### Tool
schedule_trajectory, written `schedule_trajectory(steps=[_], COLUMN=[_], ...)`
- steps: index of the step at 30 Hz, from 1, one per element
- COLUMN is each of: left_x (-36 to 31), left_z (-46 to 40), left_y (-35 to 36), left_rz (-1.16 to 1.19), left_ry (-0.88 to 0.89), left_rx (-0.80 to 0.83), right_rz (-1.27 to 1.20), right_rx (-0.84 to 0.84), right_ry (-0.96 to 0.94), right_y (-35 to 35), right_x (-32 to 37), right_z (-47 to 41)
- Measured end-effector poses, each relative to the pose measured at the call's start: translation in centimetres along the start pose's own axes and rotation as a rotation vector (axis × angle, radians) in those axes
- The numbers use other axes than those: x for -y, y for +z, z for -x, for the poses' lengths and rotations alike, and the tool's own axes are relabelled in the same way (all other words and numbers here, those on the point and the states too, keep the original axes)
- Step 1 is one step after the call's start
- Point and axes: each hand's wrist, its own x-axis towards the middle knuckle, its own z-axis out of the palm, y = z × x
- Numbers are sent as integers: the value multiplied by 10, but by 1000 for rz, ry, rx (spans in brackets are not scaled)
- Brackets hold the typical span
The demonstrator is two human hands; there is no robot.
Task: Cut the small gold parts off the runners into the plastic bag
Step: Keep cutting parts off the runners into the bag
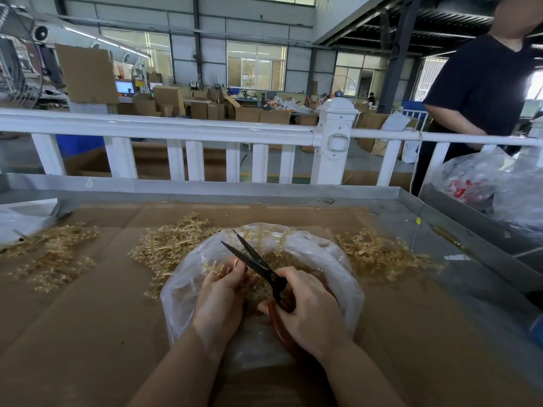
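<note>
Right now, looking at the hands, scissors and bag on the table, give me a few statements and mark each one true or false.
1. The right hand grips the scissors. True.
2. The scissor blades are closed. False: they stand apart.
3. The left hand holds a gold runner over the plastic bag. True.
4. The bag holds no cut parts. False: gold pieces lie inside it.
5. Runner piles lie on the cardboard on both sides of the bag. True.
</note>
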Motion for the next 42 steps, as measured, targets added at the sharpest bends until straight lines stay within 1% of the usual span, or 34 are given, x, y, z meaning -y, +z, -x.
schedule_trajectory(steps=[4, 11, 19, 25, 28, 32, 35, 36, 39, 42], left_x=[-1, -1, 0, 2, 2, 0, -2, -3, -2, 0], left_z=[1, 1, 0, -4, -3, -2, -2, -3, -4, -5], left_y=[1, 0, -3, -5, -5, -3, -4, -5, -6, -7], left_rz=[14, -31, -50, -28, -15, -17, -26, -35, -18, 12], left_ry=[-11, -30, -42, -43, -12, 36, 30, 17, -45, -28], left_rx=[13, 4, 25, 25, 71, 147, 236, 239, 155, 81], right_rz=[1, -13, -48, -42, -56, -2, 1, 6, 15, 10], right_rx=[-10, -6, 23, -6, -42, -75, -63, -58, -42, -9], right_ry=[-2, -7, -5, -5, 5, 14, 20, 22, 18, 17], right_y=[0, 0, 2, 2, 1, 1, 1, 1, 1, 0], right_x=[2, 2, 2, 2, 2, 1, 0, 1, 1, 1], right_z=[0, -1, -3, -2, -1, 0, 0, 0, 0, 0])
